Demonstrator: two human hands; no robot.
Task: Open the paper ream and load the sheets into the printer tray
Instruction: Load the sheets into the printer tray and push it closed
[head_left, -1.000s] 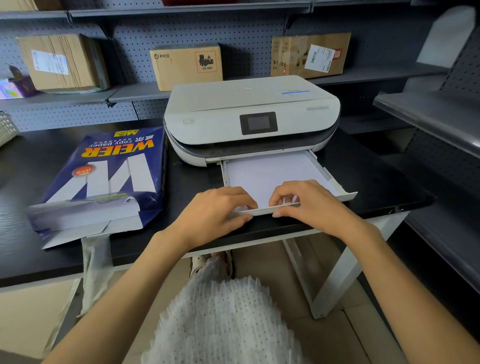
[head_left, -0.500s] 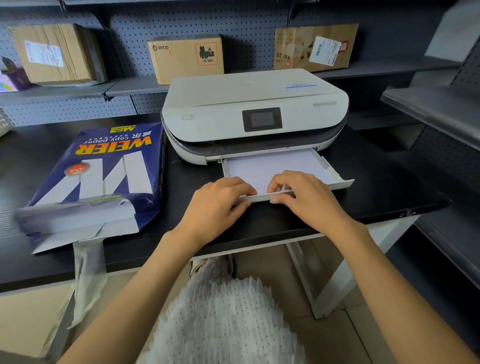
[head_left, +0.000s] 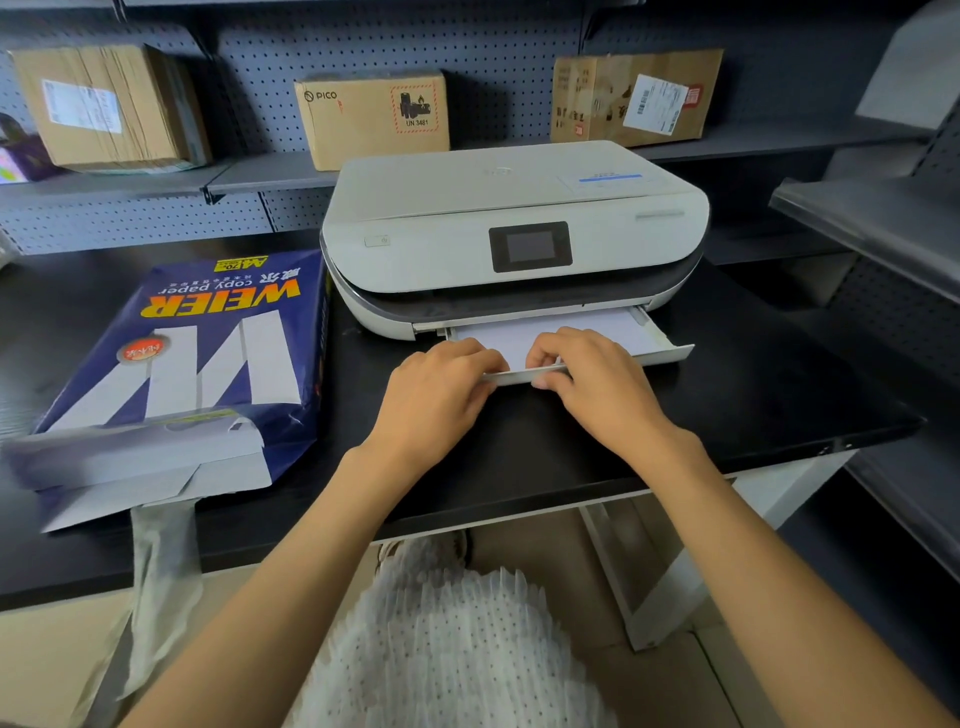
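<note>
A white printer (head_left: 514, 223) stands on the black table (head_left: 727, 395). Its paper tray (head_left: 670, 353) sticks out a short way at the front, with white sheets (head_left: 597, 327) lying flat in it. My left hand (head_left: 441, 389) and my right hand (head_left: 592, 384) both rest on the tray's front lip, fingers curled over its edge. The blue paper ream (head_left: 192, 364) lies to the left of the printer, its near end torn open with white sheet edges showing.
Three cardboard boxes (head_left: 374, 117) sit on the grey shelf behind the printer. A metal shelf (head_left: 883, 223) juts in at the right. A strip of wrapper (head_left: 161, 582) hangs over the table's front edge below the ream.
The tray has slid farther into the printer, with both hands moving forward on its front lip. Less of the sheets shows now.
</note>
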